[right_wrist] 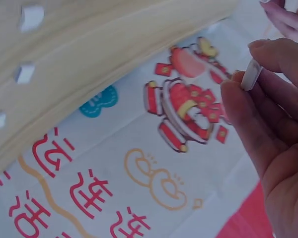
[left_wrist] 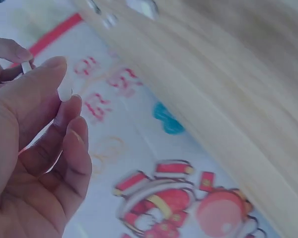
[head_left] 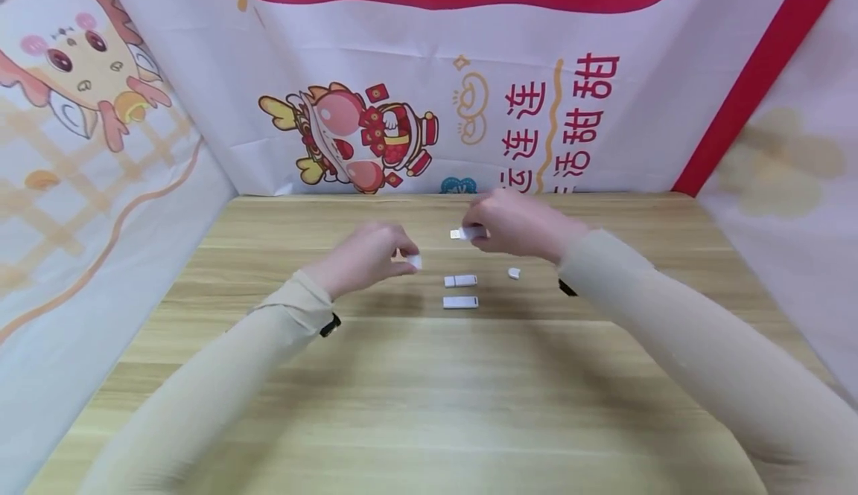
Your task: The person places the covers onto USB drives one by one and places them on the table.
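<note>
Between thumb and fingertips, my left hand [head_left: 372, 255] pinches a small white cap [head_left: 415, 261], which also shows in the left wrist view. A white USB flash drive [head_left: 469, 234] is gripped by my right hand [head_left: 516, 221], its bare plug pointing left toward the other hand. Fingers cover part of the drive's body; its back end shows in the right wrist view. Both hands are above the tabletop, a short gap apart. Below and between them lie two more white flash drives, the upper one [head_left: 460, 280] parallel to the lower one [head_left: 460, 302].
A loose white cap [head_left: 514, 273] lies on the wooden table [head_left: 415, 398], right of the two drives. Printed cloth [head_left: 402, 41] hangs along the table's back edge, with more cloth on the left and right sides.
</note>
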Motion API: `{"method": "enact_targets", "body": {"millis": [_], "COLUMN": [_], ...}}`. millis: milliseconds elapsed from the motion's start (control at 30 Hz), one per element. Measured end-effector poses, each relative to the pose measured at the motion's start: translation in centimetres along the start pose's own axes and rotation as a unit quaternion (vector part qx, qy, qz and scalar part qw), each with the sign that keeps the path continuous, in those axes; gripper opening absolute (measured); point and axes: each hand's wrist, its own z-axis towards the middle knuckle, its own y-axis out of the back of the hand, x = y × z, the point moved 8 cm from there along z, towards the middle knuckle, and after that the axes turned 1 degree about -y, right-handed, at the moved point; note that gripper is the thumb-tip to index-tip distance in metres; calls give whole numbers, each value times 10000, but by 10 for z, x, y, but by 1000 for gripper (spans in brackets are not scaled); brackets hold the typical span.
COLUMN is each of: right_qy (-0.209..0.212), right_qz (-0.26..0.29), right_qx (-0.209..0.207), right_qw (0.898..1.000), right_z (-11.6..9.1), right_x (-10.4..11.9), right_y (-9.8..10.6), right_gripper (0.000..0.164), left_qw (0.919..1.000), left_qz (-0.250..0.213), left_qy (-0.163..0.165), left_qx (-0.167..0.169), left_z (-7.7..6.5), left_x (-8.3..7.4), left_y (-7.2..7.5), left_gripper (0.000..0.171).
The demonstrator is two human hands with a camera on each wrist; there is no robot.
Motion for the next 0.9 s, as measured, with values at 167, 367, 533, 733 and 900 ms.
{"method": "enact_targets", "body": {"millis": [167, 367, 533, 733, 900], "right_qy": [433, 607, 767, 1063, 1091], "right_qz": [3, 16, -155, -46, 85], "right_qx": [-715, -1184, -1591, -1889, -1974], "right_qw": [9965, 9911, 9842, 9762, 9742], "right_z": [-42, -89, -117, -140, -155], "right_x": [22, 41, 55, 72, 80], "right_y": [6, 3, 0, -8, -15], "right_gripper": [16, 22, 29, 31, 30], "left_qw": [9989, 9944, 9880, 9825, 9793], "left_qz": [257, 404, 453, 567, 708], "left_qy": [-319, -586, -923, -1146, -1328], "left_qx": [-240, -781, -1151, -1352, -1351], "left_z": [-20, -43, -59, -70, -75], "left_x": [-38, -80, -107, -125, -138], "left_y": [4, 5, 3, -9, -19], "left_gripper": [26, 27, 27, 25, 23]}}
